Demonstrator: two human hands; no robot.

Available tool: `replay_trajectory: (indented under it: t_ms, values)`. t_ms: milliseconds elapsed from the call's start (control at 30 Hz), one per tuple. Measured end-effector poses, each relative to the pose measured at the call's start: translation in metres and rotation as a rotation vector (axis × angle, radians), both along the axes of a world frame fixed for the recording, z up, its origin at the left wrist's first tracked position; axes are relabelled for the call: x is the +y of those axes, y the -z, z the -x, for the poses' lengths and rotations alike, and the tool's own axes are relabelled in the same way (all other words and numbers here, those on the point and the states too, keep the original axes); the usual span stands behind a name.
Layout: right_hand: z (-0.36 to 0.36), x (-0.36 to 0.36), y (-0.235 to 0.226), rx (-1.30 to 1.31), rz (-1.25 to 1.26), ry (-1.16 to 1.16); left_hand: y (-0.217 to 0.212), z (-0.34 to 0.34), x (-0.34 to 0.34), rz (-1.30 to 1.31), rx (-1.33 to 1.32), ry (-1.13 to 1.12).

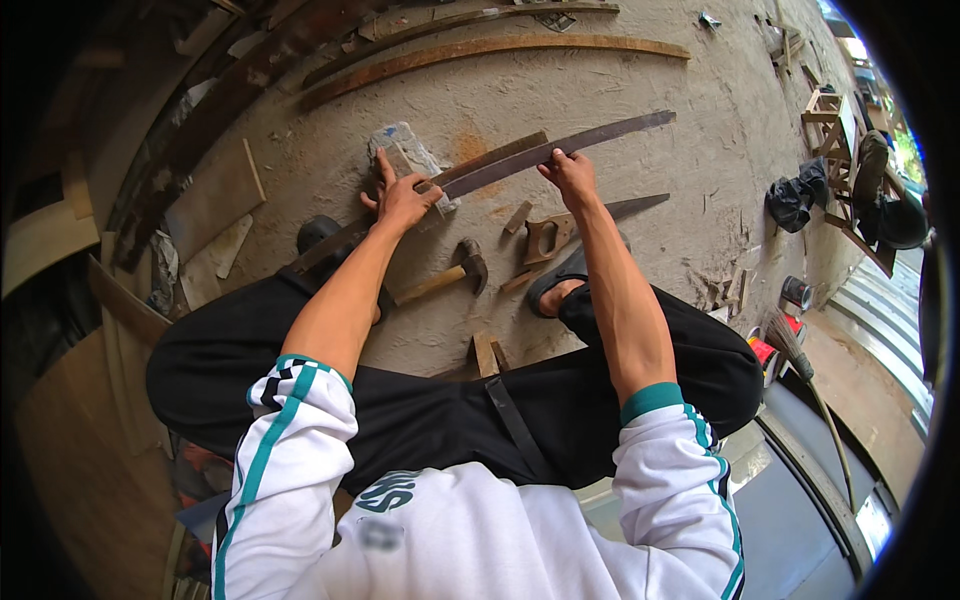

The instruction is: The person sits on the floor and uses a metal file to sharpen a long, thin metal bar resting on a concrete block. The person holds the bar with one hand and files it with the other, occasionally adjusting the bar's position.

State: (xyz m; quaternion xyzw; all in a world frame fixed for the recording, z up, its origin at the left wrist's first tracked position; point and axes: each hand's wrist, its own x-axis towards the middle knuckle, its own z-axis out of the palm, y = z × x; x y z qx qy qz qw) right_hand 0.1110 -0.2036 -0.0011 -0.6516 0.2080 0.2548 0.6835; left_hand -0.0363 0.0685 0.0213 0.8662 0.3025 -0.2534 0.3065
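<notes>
Hands work one long dark metal blade (540, 155) across a grey sharpening stone (405, 155) that sits on the concrete floor (640, 90) in the upper middle of the frame. The left hand (400, 200) lies over the blade where it crosses the stone, palm down, its fingers (383, 168) spread and pressing flat rather than wrapped round anything; to my eye that is there to keep the edge bearing on the stone. The right hand (570, 175) sits further along toward the tip, fingers together and closed lightly on the blade's edge, apparently steadying the free length so it does not lift or whip.

The blade's long axis runs on a shallow diagonal, low at the left near the person's knee and rising to the upper right, where the tip points toward the right of the frame. It seems to lie nearly flat to the floor.

Below the blade, between the person's feet, lie a hammer (455, 275) and a handsaw (565, 230), both apart from the hands.
</notes>
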Motion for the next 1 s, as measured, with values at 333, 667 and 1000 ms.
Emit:
replay_trajectory:
  t_ms: [333,667,1000]
  values:
    - [0.0,0.002,-0.001,0.007,-0.005,-0.002,0.005,0.003,0.002,-0.024,-0.034,0.057]
    - [-0.001,0.0,0.001,-0.001,0.008,0.012,0.008,0.003,-0.001,-0.036,-0.013,0.018]
    - [0.0,0.0,0.003,-0.011,-0.033,0.0,0.015,-0.002,0.0,-0.042,-0.017,-0.061]
